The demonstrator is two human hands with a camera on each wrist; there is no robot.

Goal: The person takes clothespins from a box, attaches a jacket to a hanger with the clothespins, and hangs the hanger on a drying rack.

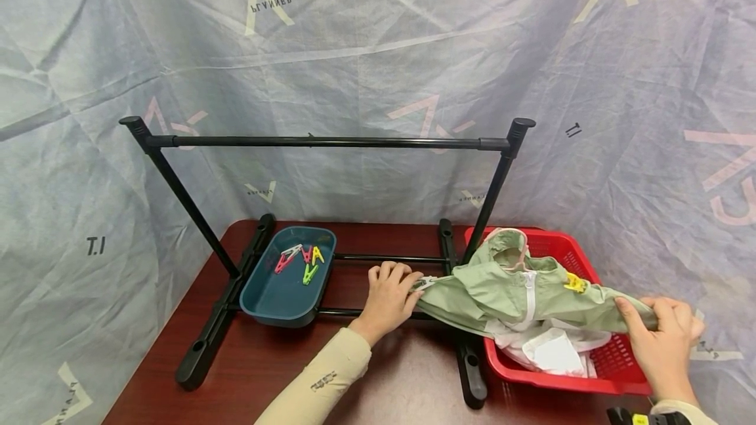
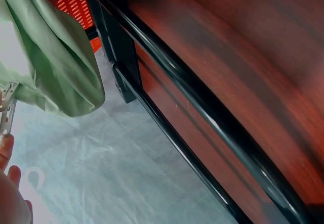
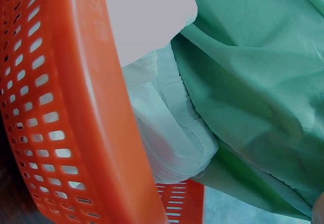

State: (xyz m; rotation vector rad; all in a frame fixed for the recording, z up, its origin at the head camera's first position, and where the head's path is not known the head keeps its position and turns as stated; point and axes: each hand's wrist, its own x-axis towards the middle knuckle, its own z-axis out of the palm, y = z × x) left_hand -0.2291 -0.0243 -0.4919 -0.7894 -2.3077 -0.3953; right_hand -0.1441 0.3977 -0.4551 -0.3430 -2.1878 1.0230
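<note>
A light green jacket (image 1: 496, 294) with a white zipper is stretched sideways above the red basket (image 1: 567, 382), a pink hanger (image 1: 522, 258) showing in its collar. My left hand (image 1: 386, 297) pinches a white clothespin (image 1: 425, 283) at the jacket's left end; that clothespin also shows at the left edge of the left wrist view. On the other end my right hand (image 1: 664, 336) grips the green fabric, thumb in front. A yellow clothespin (image 1: 575, 283) sits on the jacket's right shoulder. In the right wrist view, green cloth (image 3: 253, 72) hangs beside the basket's rim (image 3: 101, 107).
White clothes (image 1: 555, 349) lie in the basket under the jacket. A black rack (image 1: 331, 142) with a high crossbar stands on the dark red table (image 1: 401, 372). Inside its left foot is a blue tray (image 1: 274, 303) with several coloured clothespins (image 1: 307, 256).
</note>
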